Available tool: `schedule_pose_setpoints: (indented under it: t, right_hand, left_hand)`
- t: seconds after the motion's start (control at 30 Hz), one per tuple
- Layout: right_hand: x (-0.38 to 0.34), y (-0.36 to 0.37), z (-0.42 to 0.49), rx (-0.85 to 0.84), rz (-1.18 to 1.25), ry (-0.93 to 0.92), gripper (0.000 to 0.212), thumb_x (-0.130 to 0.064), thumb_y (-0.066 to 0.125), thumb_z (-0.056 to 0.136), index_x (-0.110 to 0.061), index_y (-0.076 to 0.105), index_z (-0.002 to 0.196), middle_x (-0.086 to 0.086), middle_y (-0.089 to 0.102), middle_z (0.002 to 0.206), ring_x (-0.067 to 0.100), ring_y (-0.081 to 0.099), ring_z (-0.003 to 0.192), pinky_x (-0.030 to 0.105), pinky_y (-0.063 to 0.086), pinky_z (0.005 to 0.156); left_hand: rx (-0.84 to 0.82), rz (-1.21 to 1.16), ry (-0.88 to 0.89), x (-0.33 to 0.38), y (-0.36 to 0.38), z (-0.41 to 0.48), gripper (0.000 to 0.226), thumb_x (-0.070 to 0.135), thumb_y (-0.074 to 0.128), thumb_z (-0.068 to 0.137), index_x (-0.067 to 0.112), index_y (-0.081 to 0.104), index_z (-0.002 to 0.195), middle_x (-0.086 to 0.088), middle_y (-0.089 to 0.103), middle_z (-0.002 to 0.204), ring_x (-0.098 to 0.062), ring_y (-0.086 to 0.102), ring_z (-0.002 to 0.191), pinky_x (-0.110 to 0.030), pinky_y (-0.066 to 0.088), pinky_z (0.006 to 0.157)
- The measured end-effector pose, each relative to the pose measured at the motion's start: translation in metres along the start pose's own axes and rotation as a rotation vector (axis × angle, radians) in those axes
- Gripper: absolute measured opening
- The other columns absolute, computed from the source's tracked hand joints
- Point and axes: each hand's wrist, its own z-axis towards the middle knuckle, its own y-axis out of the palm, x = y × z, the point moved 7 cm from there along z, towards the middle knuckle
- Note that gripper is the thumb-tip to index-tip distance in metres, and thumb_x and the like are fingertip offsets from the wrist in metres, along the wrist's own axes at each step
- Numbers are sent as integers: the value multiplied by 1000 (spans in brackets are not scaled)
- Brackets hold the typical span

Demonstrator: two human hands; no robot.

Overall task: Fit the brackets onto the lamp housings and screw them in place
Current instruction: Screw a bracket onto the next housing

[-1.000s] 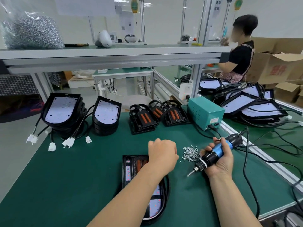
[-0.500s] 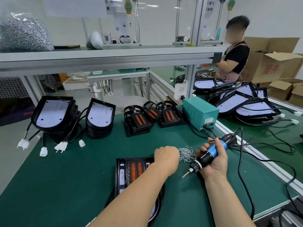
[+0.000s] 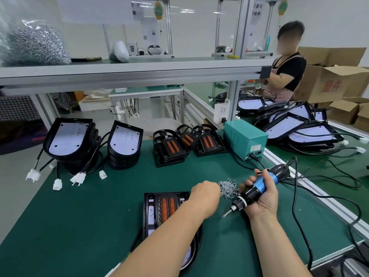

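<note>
screws (image 3: 228, 189) between left grip (image 3: 205, 198) and screwdriver (image 3: 257, 187)

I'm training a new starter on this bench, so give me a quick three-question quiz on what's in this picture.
1. True or false: the screwdriver in the right hand has its tip on the lamp housing.
2. What is the left hand reaching? A) the loose screws on the mat B) the bag on the shelf C) the green box
3. How many orange bars show on that housing?
Key: 1 false, the tip hangs over the mat beside it. 2 A. 3 two.
</note>
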Motion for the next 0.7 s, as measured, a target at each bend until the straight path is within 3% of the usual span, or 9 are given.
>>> schedule_pose_setpoints:
  t: [0.1,0.3,0.5,0.6,0.7]
  right_hand:
    - [0,0,0,-3,-5,-1,14,-33,62,96,-21,60,88,-4,51,68,8,49,51,23,41,57]
    - [0,0,2,-4,-8,-3,14,-32,63,95,-21,59,88,-4,53,66,8,50,51,24,41,57]
    - [0,-1,2,-10,0,-3,14,-33,65,93,-21,60,88,-4,53,68,8,51,52,23,42,57]
    - [0,-1,2,-4,-1,-3,14,-33,66,92,-20,60,89,-4,53,68,8,50,53,23,42,57]
    - [0,-1,1,-5,-1,-5,14,-32,65,93,-20,60,89,-4,53,69,8,50,53,24,41,58]
  left_hand:
    - [6,-74,-5,-7,-2,1,28,-12,53,86,3,68,104,-18,69,108,-37,64,101,-43,54,87]
    - [41,-187,-53,-23,-18,9,40,-11,51,88,16,74,107,-8,70,113,-30,65,107,-36,54,92]
    - [76,-178,-135,-48,-20,15,29,-3,61,90,21,75,101,-3,72,111,-26,66,104,-38,54,92]
    - [49,-99,-145,-53,-21,17,12,18,72,88,16,73,99,-2,73,103,-25,64,103,-37,44,97]
    - [-23,-39,-64,-46,-13,17,20,23,76,87,12,72,103,-5,73,106,-27,64,103,-37,47,92]
